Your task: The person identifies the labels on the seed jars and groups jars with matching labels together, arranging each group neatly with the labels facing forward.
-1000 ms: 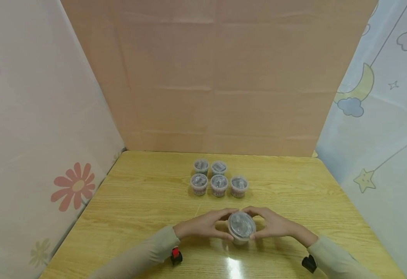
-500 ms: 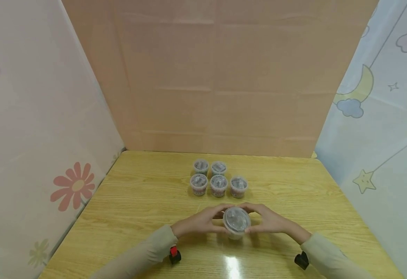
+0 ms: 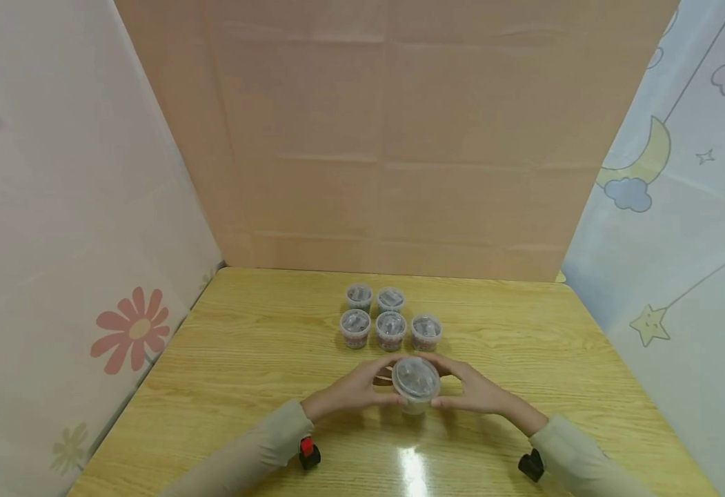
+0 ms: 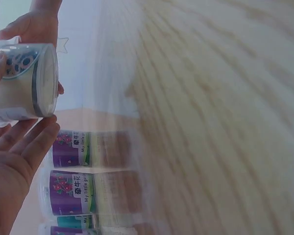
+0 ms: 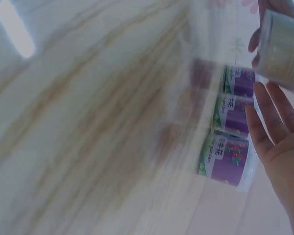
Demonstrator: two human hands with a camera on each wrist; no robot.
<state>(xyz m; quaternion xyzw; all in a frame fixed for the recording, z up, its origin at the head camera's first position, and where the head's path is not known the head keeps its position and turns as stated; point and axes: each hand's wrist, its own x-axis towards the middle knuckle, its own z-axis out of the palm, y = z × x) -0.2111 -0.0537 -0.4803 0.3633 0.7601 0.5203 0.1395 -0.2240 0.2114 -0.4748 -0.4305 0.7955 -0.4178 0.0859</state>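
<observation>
A lidded clear plastic tub (image 3: 416,378) hangs upright above the table, held between both hands. Its side carries a beige label with a dark round picture (image 4: 22,64), seen in the left wrist view. The left hand (image 3: 362,385) grips it from the left, thumb on the near side and fingers round the far side. Mirroring this on the right, the right hand (image 3: 475,388) curls its thumb and fingers round the tub. Just beyond the hands stands the nearest tub (image 3: 425,333) of a group, with a purple flower label (image 5: 227,160) in the right wrist view.
Several similar lidded tubs stand in two rows behind the hands, with a front-left tub (image 3: 355,328) and a back-row tub (image 3: 390,299) among them. The wooden table (image 3: 244,345) ends at a tan back panel (image 3: 374,172). Patterned sheets (image 3: 648,262) flank both sides.
Both hands have carried the held tub a little left and away from the body, closer to the rows. The standing tubs have not moved.
</observation>
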